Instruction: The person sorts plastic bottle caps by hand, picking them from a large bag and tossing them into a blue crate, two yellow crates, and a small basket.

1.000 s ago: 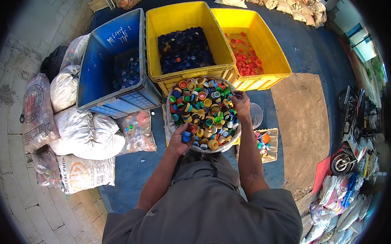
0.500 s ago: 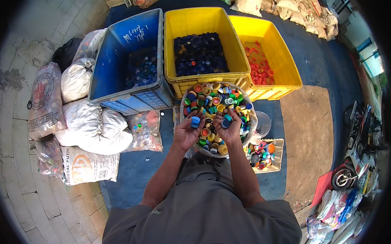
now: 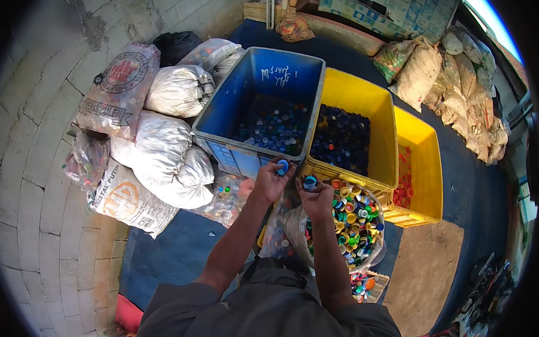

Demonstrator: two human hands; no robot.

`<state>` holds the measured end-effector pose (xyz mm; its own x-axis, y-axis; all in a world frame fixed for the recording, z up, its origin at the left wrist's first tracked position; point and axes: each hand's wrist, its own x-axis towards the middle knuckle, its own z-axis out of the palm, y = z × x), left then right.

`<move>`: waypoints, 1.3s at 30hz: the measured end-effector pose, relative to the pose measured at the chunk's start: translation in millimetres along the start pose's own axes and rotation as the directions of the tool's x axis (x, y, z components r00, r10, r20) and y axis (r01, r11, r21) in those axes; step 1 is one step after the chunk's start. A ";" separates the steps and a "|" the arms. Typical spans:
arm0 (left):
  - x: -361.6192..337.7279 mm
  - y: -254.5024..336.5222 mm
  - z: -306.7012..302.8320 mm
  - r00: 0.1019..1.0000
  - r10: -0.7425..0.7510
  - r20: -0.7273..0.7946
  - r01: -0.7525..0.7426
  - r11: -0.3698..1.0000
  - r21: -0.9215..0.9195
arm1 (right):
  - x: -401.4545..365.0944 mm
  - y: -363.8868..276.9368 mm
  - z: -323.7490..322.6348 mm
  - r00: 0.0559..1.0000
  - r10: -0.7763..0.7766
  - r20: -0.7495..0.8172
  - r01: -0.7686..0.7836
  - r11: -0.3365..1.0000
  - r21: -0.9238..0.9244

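Observation:
My left hand [image 3: 270,183] is closed around blue bottle caps [image 3: 282,167] at the near rim of the blue crate [image 3: 221,136]. Just to its right, my right hand [image 3: 318,201] pinches a blue bottle cap [image 3: 310,182], lower and apart from the left hand. Many small caps in blue, green and white lie in the blue crate. Beside and partly behind my right forearm stands a round sack [image 3: 295,227] full of mixed-colour caps [image 3: 351,225]. How many caps my left hand holds is hard to make out.
A yellow crate [image 3: 374,99] with dark blue caps and another yellow crate [image 3: 423,157] with red caps stand to the right. Stuffed white sacks [image 3: 156,143] are piled at left. A small basket [image 3: 377,286] of caps sits below the round sack. Brown sacks [image 3: 466,102] lie far right.
My view has turned left. Both hands have moved from above the round sack to the blue crate's near edge, still holding blue caps.

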<state>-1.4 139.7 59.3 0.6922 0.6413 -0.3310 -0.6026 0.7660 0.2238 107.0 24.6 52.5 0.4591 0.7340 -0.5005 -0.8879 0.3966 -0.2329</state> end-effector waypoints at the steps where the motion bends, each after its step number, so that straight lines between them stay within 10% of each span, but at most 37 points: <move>1: 11.5 9.2 3.5 0.999 0.016 -0.036 -0.015 0.999 0.033 | 13.7 6.2 9.8 1.000 0.010 0.004 -0.010 1.000 -0.029; 7: 70.4 53.9 24.4 0.978 0.119 -0.172 -0.097 0.986 0.134 | 65.2 33.1 95.1 0.991 -0.093 -0.094 0.076 0.983 -0.170; 8: 97.0 58.5 5.7 0.983 0.181 -0.023 -0.158 0.907 0.391 | 92.6 33.4 87.0 0.996 -0.089 -0.025 0.083 0.976 -0.201; 10: 138.6 68.4 -24.5 0.975 0.170 0.144 -0.223 0.746 0.627 | 155.8 28.4 62.1 0.953 -0.184 0.242 0.304 0.541 -0.784; 12: 118.6 80.4 17.1 0.996 0.090 0.026 -0.091 0.877 0.473 | 110.5 26.3 113.1 0.925 -0.145 0.351 0.293 -0.315 -0.903; 15: 90.0 85.0 48.3 0.992 -0.002 -0.124 0.036 0.961 0.275 | 96.8 22.8 121.7 0.815 -0.145 0.562 0.376 -0.604 -0.703; 17: 83.2 78.3 45.8 0.987 0.034 -0.156 0.011 0.960 0.278 | 89.2 18.3 109.5 0.789 -0.226 0.571 0.410 -0.498 -0.764; 19: 75.0 67.0 32.5 0.974 0.116 -0.193 -0.060 0.961 0.271 | 83.7 14.2 88.2 0.851 -0.313 0.421 0.457 0.046 -0.888; 21: 61.8 57.0 19.2 0.986 0.068 -0.151 -0.032 0.973 0.227 | 91.6 4.9 57.5 0.975 -0.171 0.144 0.218 0.869 -0.445; 23: 47.2 42.1 10.2 0.996 0.022 -0.086 -0.004 0.978 0.207 | 124.4 -14.5 -23.3 0.783 -0.280 0.555 0.619 0.264 -0.740; 25: 33.0 24.3 2.8 1.000 -0.017 0.000 0.017 0.977 0.213 | 103.9 -24.5 -47.2 0.732 -0.242 0.637 0.676 0.143 -0.723; 27: 19.5 -0.1 -5.2 0.999 -0.033 -0.024 0.038 0.968 0.247 | 33.4 -33.0 -27.7 0.885 -0.226 0.408 0.454 0.619 -0.641; 30: -2.8 -42.0 -12.6 0.998 -0.009 -0.070 0.035 0.922 0.387 | 10.1 -58.2 -72.4 0.891 -0.199 0.409 0.397 0.780 -0.485; 35: -30.2 -102.1 -34.8 0.999 -0.007 -0.054 0.039 0.766 0.642 | -60.5 -100.5 -97.3 0.908 -0.373 0.192 0.390 0.582 -0.713; 39: -49.0 -139.8 -48.2 0.991 0.124 -0.040 -0.038 0.564 0.825 | -99.0 -131.0 -125.3 0.882 -0.472 -0.016 0.364 0.701 -0.613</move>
<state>29.7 -1.0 0.0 0.5956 0.7293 -0.3367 -0.0385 0.4446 0.8949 174.4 -169.1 28.1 0.8231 0.4511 -0.3448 -0.4723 0.2068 -0.8568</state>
